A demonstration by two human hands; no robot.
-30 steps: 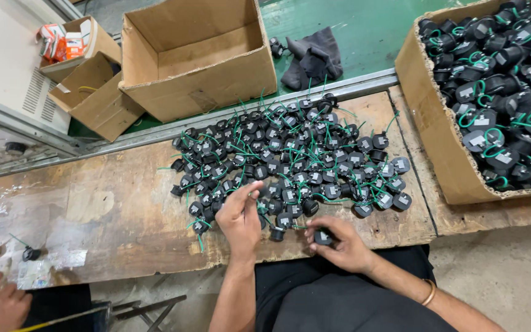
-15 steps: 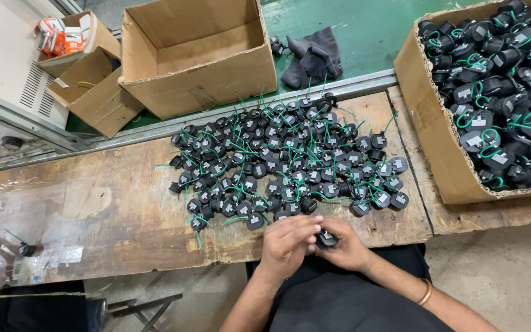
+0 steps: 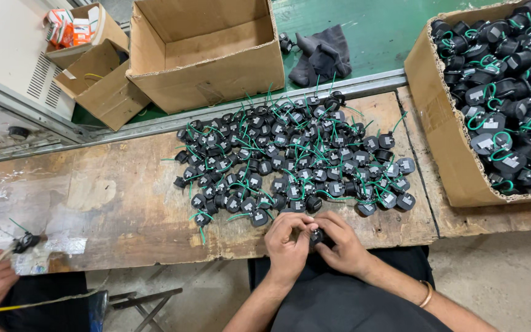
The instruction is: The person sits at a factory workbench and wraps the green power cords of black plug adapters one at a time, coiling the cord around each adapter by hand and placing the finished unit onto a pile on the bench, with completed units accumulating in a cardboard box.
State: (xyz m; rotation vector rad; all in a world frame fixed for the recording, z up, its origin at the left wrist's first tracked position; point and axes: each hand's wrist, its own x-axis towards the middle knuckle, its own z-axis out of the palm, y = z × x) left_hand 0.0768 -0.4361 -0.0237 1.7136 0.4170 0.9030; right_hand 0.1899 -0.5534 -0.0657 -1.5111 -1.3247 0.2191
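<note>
Now, looking down from my head, my left hand has come in from the heap to meet my right hand at the near edge of the worktop. The fingers of both are clenched around one small black part, held between them just in front of my lap. A second ago the left was out among the pile of black parts with green wires; so the picking is over and I am working this piece. The full carton sits to my right, the empty carton beyond the pile.
</note>
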